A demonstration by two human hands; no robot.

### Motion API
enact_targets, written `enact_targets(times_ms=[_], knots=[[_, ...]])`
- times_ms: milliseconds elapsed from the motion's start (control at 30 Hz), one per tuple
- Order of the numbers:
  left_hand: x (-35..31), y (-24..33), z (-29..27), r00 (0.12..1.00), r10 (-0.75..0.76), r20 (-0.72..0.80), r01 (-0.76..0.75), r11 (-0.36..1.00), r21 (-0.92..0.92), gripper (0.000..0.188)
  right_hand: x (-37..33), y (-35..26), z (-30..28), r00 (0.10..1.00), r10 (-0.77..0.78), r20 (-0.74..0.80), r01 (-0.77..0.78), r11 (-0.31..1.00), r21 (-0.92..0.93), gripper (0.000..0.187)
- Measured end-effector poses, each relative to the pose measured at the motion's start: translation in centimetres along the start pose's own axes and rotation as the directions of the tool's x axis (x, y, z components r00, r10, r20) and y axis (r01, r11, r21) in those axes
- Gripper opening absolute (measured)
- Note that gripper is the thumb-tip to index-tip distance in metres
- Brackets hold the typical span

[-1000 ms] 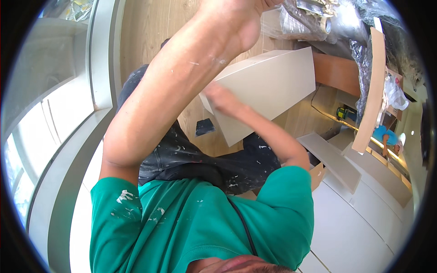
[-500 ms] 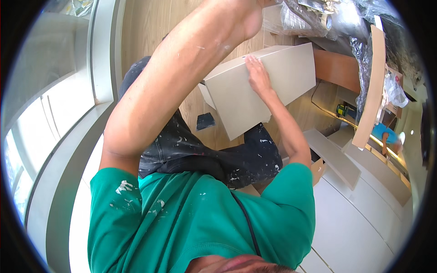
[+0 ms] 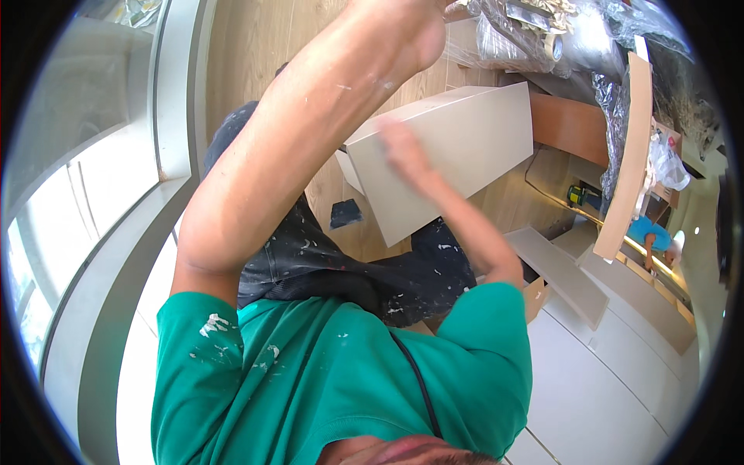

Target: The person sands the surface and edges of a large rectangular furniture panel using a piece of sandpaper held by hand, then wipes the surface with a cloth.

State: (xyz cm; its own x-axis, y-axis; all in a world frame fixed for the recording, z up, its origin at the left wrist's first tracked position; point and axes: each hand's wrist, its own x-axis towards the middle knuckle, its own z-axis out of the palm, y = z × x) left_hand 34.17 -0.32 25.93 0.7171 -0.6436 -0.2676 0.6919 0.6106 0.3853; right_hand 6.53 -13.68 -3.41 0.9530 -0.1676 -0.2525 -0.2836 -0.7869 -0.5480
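A beige box-like cabinet piece [image 3: 473, 155] lies on the wooden floor, tilted in front of my bent legs. Over its upper left part is my right hand [image 3: 404, 155], smeared by motion. Its fingers are too blurred to read, and I cannot tell whether it touches the panel. My left arm is raised across the view. Only the heel of my left hand [image 3: 428, 39] shows at the top edge, its fingers cut off. Beside the cabinet piece's lower left edge lies a small dark block [image 3: 346, 214].
A window frame [image 3: 177, 93] runs along the left. Plastic-wrapped items and a tape roll [image 3: 553, 47] lie at the upper right, near a brown board [image 3: 570, 124]. An upright plank [image 3: 626, 163], loose panel [image 3: 559, 271] and green-black tool [image 3: 576, 195] stand right. Another person [image 3: 649, 235] is beyond.
My right hand has moved left across the panel, from lying flat with fingers stretched to a blur. My left arm has hardly moved. The view has shifted slightly.
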Motion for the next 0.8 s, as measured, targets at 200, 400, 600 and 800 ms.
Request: enact_targets(times_ms=[200, 400, 600, 800], knots=[[-0.1, -0.2, -0.3, 0.994, -0.068, 0.091, 0.071, 0.997, -0.036, 0.021, -0.2, 8.0, -6.1, 0.989, -0.115, -0.092, 0.084, 0.954, -0.287, 0.044], [0.4, 0.3, -0.7, 0.998, -0.001, 0.060, 0.001, 1.000, -0.009, 0.021, -0.2, -1.0, -1.2, 0.966, -0.258, 0.019, 0.250, 0.910, -0.330, 0.049], [0.0, 0.0, -0.3, 0.998, -0.038, 0.057, 0.041, 0.998, -0.050, 0.021, -0.6, 6.9, -6.1, 0.988, -0.139, -0.069, 0.108, 0.934, -0.339, 0.049], [0.7, -0.1, -0.8, 0.999, 0.043, 0.024, -0.042, 0.998, -0.043, 0.021, -0.6, -6.2, 0.7, 0.934, -0.356, 0.018, 0.356, 0.931, -0.076, 0.046]])
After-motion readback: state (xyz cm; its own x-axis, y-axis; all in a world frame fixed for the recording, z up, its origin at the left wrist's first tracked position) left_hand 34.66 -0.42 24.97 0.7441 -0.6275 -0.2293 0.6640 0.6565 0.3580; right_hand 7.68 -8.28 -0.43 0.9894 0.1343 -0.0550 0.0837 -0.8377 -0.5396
